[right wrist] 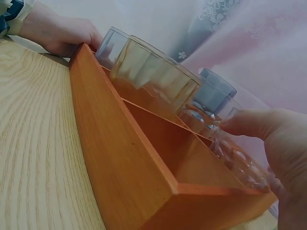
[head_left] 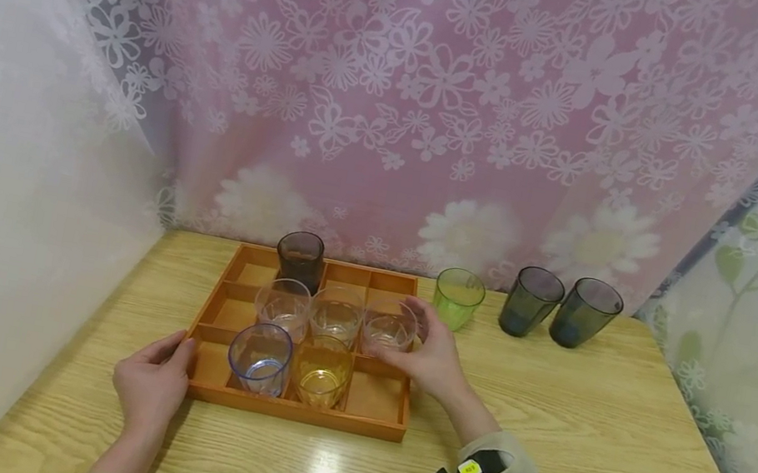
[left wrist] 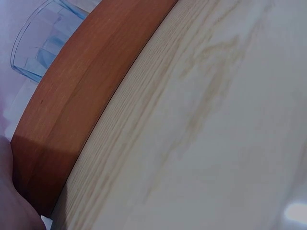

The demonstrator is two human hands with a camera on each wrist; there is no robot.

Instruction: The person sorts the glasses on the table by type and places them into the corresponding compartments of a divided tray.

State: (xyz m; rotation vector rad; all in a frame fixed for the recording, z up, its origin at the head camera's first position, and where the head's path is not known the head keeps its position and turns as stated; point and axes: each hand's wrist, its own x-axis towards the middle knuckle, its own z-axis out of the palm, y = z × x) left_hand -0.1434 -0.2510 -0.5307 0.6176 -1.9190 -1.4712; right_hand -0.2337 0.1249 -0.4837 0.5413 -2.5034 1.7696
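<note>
A divided wooden tray (head_left: 295, 411) lies on the table. My left hand (head_left: 151, 384) grips its front left corner, thumb on the rim. At the right end of the tray's middle row, my right hand (head_left: 436, 362) holds a clear glass (head_left: 384, 329) between thumb and fingers. Two more clear glasses, a middle one (head_left: 336, 315) and a left one (head_left: 280, 306), stand beside it in that row. In front are a blue-tinted glass (head_left: 260, 359) and a yellow glass (head_left: 322, 375). A dark glass (head_left: 300, 258) stands in the back row. The right wrist view shows the bare front right compartment (right wrist: 177, 148).
Right of the tray, toward the back of the table (head_left: 542, 434), stand a green glass (head_left: 457, 299) and two dark grey glasses, one nearer (head_left: 529, 304) and one farther right (head_left: 584, 315). A pink flowered curtain (head_left: 402, 105) hangs behind, with pale curtains at both sides.
</note>
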